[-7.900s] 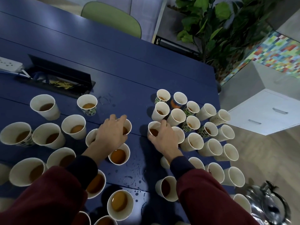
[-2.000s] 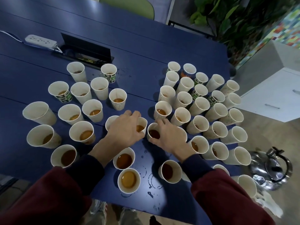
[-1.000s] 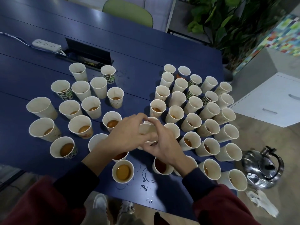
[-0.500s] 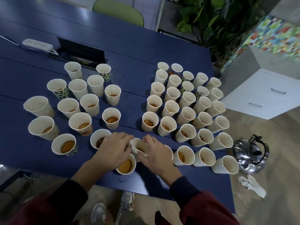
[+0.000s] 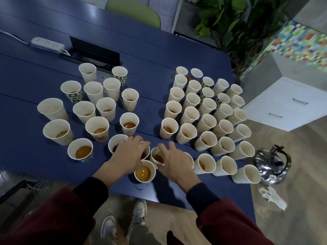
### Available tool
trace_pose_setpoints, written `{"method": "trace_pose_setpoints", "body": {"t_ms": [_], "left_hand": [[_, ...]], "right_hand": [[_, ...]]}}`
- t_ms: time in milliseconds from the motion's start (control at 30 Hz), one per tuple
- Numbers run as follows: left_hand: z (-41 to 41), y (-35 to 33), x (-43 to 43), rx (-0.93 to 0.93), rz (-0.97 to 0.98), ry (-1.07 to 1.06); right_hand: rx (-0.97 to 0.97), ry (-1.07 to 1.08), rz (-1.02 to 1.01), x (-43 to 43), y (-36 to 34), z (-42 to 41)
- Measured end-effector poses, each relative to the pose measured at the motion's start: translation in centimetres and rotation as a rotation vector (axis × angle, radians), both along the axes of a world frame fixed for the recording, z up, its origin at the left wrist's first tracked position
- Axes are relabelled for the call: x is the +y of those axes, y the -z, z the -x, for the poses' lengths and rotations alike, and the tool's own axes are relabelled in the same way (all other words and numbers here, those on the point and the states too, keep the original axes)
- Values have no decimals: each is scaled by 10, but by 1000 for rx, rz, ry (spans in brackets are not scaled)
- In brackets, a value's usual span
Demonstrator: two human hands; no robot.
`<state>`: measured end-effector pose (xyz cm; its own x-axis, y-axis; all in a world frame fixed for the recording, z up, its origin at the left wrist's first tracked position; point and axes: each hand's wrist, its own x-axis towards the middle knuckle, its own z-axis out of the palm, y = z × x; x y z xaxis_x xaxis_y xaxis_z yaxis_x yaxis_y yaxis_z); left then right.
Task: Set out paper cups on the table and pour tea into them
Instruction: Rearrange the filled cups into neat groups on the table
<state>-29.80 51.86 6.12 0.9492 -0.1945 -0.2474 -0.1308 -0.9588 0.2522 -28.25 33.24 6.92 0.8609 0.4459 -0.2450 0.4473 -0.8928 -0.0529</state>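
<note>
At the table [image 5: 159, 50] edge (one kettle [image 5: 272, 165] nearby), left hand [image 5: 128, 159] grip holds one cup [image 5: 146, 155], right hand [image 5: 174, 162] grip another.

An office meeting room: a long blue counter [image 5: 159, 50] has a built-in cable box [image 5: 93, 50] with its flap raised and a white power strip [image 5: 46, 43] beside it. A green chair [image 5: 134, 10] is at the far side, with a white drawer cabinet [image 5: 286, 105], a large potted plant [image 5: 230, 20] and a wood-look floor [image 5: 300, 174] to the right.
</note>
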Motion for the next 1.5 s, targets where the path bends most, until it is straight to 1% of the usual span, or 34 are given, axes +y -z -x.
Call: {"method": "trace_pose_setpoints", "body": {"t_ms": [200, 433, 600, 767, 867, 900, 967, 1033, 1100, 1133, 1200, 1300, 1500], "left_hand": [[1, -1, -2, -23, -16, -11], [-5, 1, -3, 17, -49, 47], [-10, 4, -3, 23, -52, 38], [-14, 2, -2, 75, -164, 112], [-14, 0, -1, 69, -248, 166], [-14, -1, -2, 60, -265, 175], [-16, -2, -1, 35, -283, 180], [-16, -2, 1, 15, -290, 183], [-16, 0, 3, -7, -289, 186], [-16, 0, 4, -16, -288, 185], [-15, 0, 4, -34, -290, 180], [-14, -1, 4, -31, -267, 194], [-8, -1, 2, -41, -216, 221]], "right_hand": [[-3, 56, -13, 1, 7, -1], [3, -16, 9, 1, 10, -5], [-43, 55, -28, 3, 7, -8], [-15, 82, -40, 2, 12, -9], [6, 115, -35, -1, 9, -5], [-10, 136, -41, -2, 6, -1], [-106, 160, -81, -4, 2, 12], [-165, 153, -191, -3, 1, 31], [-115, 136, -302, 0, 2, 51], [-77, 119, -322, 4, 3, 59], [-23, 78, -314, 11, 7, 68], [28, 98, -297, 19, 10, 67], [-60, 160, -279, 24, 18, 74]]}}
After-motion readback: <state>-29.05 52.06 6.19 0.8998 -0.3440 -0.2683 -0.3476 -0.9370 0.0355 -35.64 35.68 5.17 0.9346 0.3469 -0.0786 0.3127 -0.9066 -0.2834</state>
